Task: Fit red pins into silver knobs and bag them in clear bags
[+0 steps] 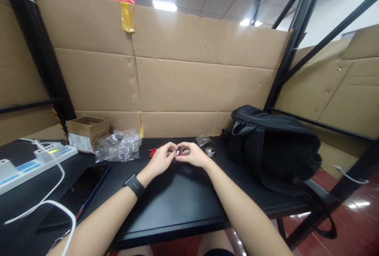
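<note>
My left hand [162, 158] and my right hand [192, 154] meet above the middle of the black table, fingertips pinched together. Between them is a small dark and silver piece [178, 152] with some red showing by the right fingers; its kind is too small to make out, and the fingers partly cover it. Several small red pieces [152, 152] lie just left of my left hand. To the right of my right hand sits a round silver metal part [210, 152], with a small clear plastic bag [203, 140] behind it.
A black backpack [284, 149] fills the table's right side. On the left are an opened cardboard box [87, 128], crumpled clear plastic [120, 145], a white power strip [26, 169] with cables, and a dark tablet [74, 193] with a pen. Cardboard panels [183, 86] wall the back.
</note>
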A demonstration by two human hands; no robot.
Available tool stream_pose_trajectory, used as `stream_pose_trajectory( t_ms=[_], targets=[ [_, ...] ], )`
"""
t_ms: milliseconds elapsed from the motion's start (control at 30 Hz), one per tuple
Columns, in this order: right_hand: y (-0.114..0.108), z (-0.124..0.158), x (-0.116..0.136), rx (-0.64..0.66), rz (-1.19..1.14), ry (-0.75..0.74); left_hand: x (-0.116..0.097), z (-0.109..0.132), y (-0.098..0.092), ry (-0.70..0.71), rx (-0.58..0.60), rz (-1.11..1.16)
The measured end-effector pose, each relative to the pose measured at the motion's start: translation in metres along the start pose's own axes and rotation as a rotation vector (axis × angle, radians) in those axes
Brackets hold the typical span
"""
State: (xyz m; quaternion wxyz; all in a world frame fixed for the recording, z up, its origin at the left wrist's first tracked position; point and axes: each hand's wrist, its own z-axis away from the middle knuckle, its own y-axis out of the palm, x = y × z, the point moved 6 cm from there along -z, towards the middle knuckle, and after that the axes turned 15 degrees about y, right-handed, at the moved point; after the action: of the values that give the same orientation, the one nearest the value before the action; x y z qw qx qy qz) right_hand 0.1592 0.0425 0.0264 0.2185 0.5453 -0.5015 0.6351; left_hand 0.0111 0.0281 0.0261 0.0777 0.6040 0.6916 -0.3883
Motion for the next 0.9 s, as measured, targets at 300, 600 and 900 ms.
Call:
stream_pose_trajectory(
  t_ms=[300,600,900],
  targets=[
    [0.005,0.009,0.022,-0.158,0.317,-0.095,-0.013,-0.003,-0.008,0.013,-0.05,-0.081],
    [-0.095,0.02,0.003,-0.61,0.567,0.058,0.02,-0.001,-0.062,0.122,0.095,-0.654],
    [-0.135,0.036,-0.037,-0.506,0.715,0.414,0.052,0.008,-0.056,0.013,0.28,-0.741]
  ],
)
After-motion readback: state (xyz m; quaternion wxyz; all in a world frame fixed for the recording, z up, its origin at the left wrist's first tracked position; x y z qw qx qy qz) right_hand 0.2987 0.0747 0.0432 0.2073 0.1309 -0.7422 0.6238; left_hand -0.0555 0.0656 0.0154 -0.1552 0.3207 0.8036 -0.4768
